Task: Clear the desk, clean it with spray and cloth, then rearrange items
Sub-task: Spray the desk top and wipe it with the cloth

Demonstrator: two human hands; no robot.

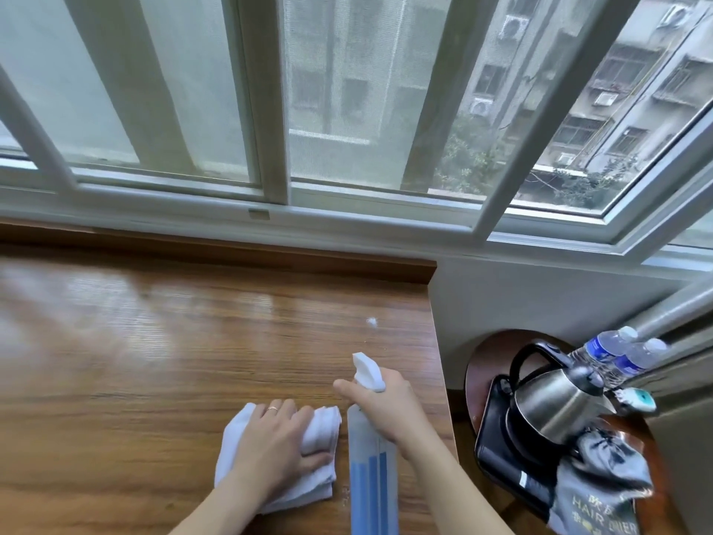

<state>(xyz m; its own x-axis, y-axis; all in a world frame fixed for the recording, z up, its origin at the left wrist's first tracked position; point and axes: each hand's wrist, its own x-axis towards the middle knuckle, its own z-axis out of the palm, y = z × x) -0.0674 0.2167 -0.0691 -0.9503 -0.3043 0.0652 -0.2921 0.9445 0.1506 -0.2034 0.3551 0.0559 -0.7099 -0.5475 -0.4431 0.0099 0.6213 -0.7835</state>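
Note:
My left hand (276, 447) lies flat on a folded white cloth (320, 428) near the front of the wooden desk (154, 341); a ring shows on one finger. Just right of it, my right hand (386, 403) grips the neck of a tall translucent spray bottle (372, 476) with blue stripes, the index finger stretched along its white nozzle (366, 370), which points away toward the window. A small white speck of foam (371, 321) sits on the desk ahead of the nozzle.
The desk's right edge ends near the bottle. Beyond it stands a low round side table (486, 364) with a steel kettle (555, 403) on a black tray, two water bottles (617, 353) and a grey hair-dryer bag (602, 480). A window (347, 110) runs along the back.

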